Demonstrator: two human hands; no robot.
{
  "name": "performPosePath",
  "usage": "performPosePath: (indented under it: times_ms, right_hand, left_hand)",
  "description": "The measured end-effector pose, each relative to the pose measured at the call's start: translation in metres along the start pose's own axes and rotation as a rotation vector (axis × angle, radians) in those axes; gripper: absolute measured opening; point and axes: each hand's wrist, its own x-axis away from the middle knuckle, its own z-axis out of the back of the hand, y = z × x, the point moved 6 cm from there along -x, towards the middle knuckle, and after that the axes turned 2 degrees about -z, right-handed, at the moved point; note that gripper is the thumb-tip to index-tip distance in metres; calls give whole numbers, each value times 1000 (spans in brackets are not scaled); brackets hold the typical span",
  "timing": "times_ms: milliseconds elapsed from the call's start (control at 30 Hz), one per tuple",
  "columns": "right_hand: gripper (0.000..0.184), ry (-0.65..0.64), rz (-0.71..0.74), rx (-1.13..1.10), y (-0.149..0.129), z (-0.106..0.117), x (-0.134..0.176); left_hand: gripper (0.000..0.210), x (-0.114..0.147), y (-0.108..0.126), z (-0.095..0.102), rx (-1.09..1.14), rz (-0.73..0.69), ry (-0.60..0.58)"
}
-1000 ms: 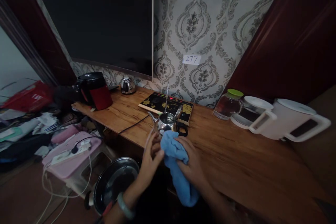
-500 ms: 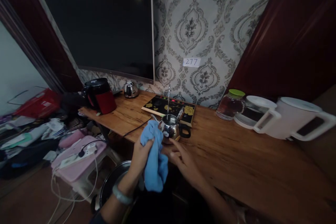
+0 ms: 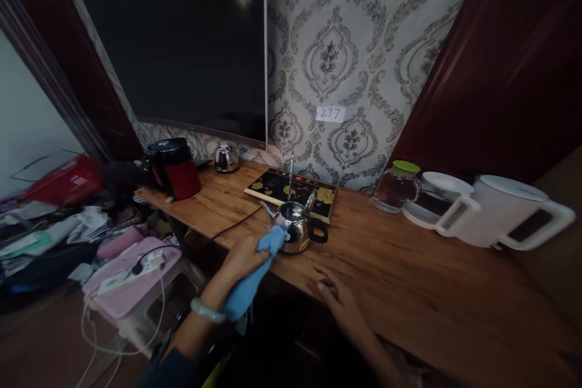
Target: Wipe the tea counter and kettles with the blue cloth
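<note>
My left hand (image 3: 245, 256) grips a light blue cloth (image 3: 250, 291), which hangs down from it. The bunched upper end of the cloth presses against the side of a shiny metal kettle (image 3: 294, 236) with a black handle. The kettle sits lidless near the front edge of the wooden table. Its spout points left and its handle right. My right hand (image 3: 339, 294) is at the table's front edge, apart from the kettle, with fingers loosely spread and nothing in them. Right behind the kettle lies a black induction cooker (image 3: 273, 185) with gold flowers and a thin metal faucet (image 3: 291, 173).
The wooden table (image 3: 409, 291) holds a red and black pitcher (image 3: 175, 170), a small metal pot (image 3: 226, 159), a glass jug with green lid (image 3: 395, 188) and white kettles (image 3: 495, 212). A pink stool (image 3: 131, 285) carries a power strip (image 3: 131, 273).
My left hand has lowered and brought the cloth onto the kettle's side. My right hand has moved right and down, away from the kettle.
</note>
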Motion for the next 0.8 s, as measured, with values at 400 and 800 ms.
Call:
performPosePath:
  times_ms: [400, 800]
  right_hand:
    - [88, 6, 106, -344, -53, -24, 23]
    - [56, 253, -28, -165, -27, 140, -20]
  left_hand:
    - [58, 79, 39, -116, 917, 203, -248]
    - [67, 21, 2, -52, -18, -179, 502]
